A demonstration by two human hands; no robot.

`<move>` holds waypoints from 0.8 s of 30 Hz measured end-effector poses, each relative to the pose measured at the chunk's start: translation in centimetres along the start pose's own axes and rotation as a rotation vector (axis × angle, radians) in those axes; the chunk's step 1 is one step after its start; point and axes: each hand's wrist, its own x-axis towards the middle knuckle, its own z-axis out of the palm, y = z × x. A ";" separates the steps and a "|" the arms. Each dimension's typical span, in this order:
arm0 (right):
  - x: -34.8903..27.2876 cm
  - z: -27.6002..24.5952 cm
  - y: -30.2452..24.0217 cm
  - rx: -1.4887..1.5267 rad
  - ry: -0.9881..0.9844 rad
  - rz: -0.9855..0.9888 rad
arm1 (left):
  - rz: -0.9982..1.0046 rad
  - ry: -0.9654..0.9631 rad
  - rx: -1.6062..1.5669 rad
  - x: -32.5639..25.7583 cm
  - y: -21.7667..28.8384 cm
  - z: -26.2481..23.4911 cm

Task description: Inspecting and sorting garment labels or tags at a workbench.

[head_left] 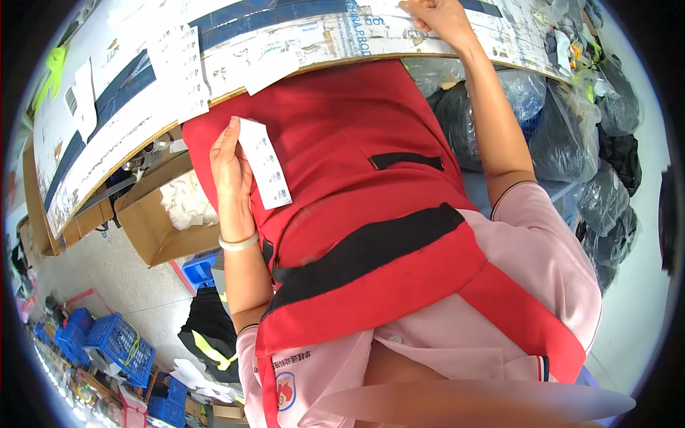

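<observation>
Over my lap, my left hand (232, 160) is closed on a white label strip (265, 167) printed with small dark marks. The strip hangs down between thumb and fingers, in front of the red apron (342, 128). My right hand (439, 21) is at the worktable's surface (314, 46), its fingers curled together near the top edge of the picture. Whatever it pinches cannot be made out. A long strip of printed labels (187, 78) lies over the table edge to the left. Next to it a blank white paper piece (272, 73) also overhangs the edge.
More white paper strips (84, 103) lie at the table's left end. Under it stands a cardboard box (146, 228) with white scraps (187, 203). Blue plastic baskets (121, 346) are on the floor at lower left. Stuffed plastic bags (564, 135) crowd the right side.
</observation>
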 end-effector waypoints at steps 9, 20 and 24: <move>-2.2 1.7 -3.0 -0.493 0.123 0.159 | -0.002 -0.026 0.016 -0.1 -0.2 -0.1; -11.3 17.5 -8.8 0.299 -0.992 -0.045 | 0.327 0.051 0.118 -2.2 0.5 0.7; -11.3 17.7 -8.6 0.296 -0.956 -0.069 | 0.186 -0.075 0.102 -2.9 1.5 0.1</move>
